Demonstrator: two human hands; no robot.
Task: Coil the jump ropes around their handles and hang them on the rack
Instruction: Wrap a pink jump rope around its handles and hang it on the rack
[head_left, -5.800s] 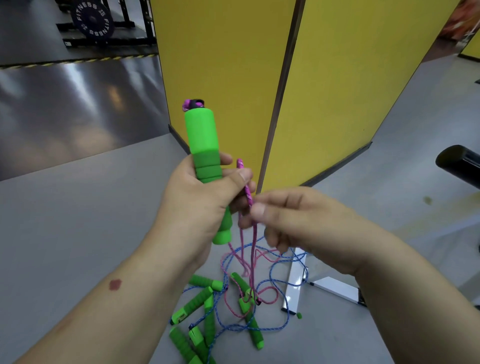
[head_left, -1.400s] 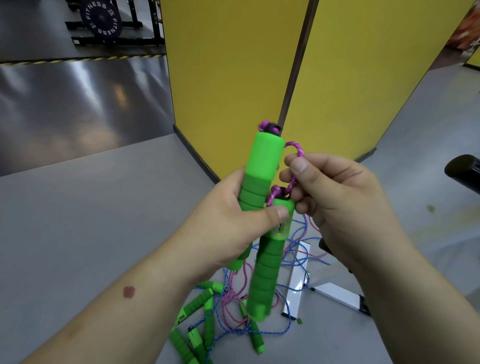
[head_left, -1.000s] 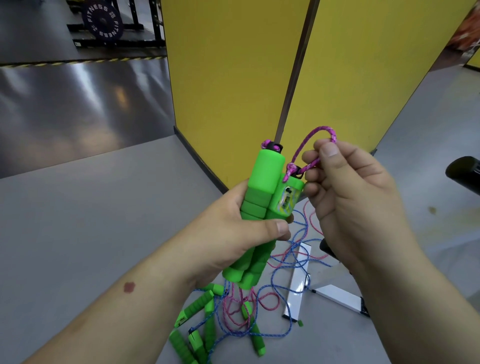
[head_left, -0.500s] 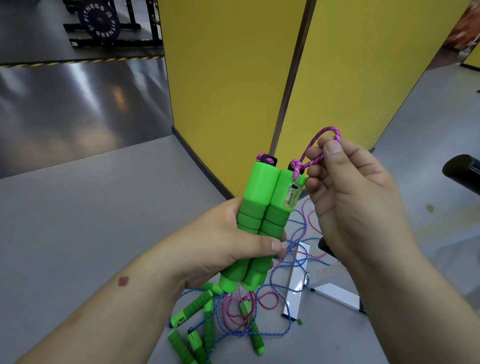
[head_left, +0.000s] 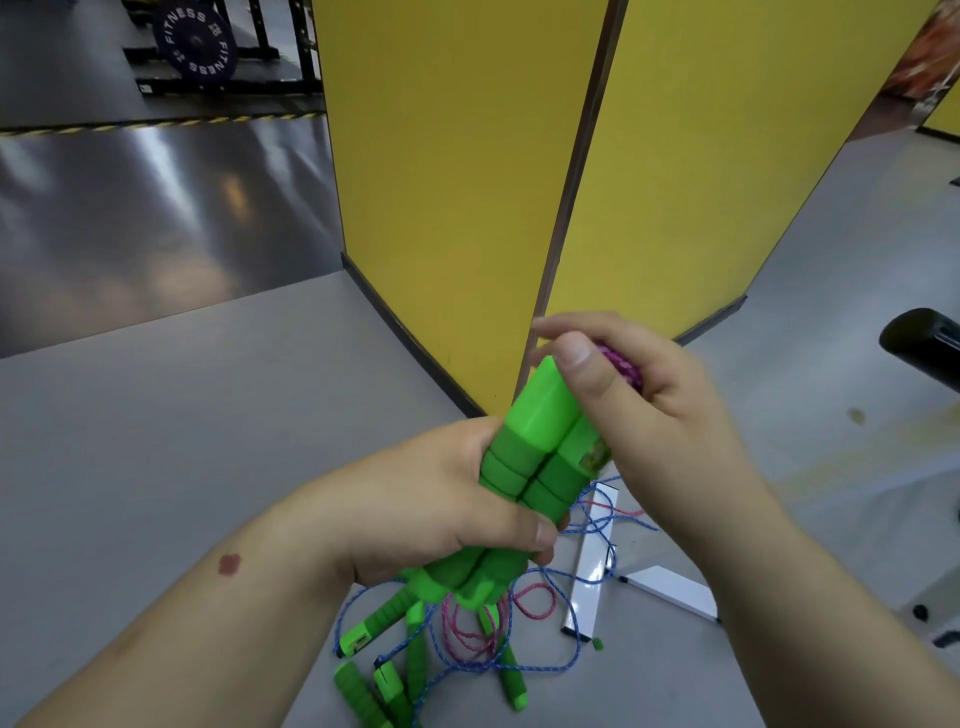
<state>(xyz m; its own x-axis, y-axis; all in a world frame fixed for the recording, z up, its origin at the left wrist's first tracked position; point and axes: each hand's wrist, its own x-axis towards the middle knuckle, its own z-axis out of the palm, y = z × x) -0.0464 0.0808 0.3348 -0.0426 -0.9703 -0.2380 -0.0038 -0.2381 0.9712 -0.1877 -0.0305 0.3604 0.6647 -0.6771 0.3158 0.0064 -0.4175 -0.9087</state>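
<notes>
The two green handles (head_left: 540, 457) now sit side by side in our left hand (head_left: 447, 509), which grips them low. Our right hand (head_left: 639, 410) has swung over their tops, curled around the pink rope (head_left: 623, 366), so the first wrap begins. More ropes (head_left: 441, 654) lie tangled on the grey floor (head_left: 182, 415) below.

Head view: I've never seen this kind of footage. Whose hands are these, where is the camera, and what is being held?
No machine here: a person's bare hands, filmed by a wide-angle camera worn on the head, looking down. The left hand grips two bright green foam jump-rope handles side by side. The right hand is curled over their tops around pink braided rope. On the grey floor below lies a tangle of more green handles with blue and pink ropes.
</notes>
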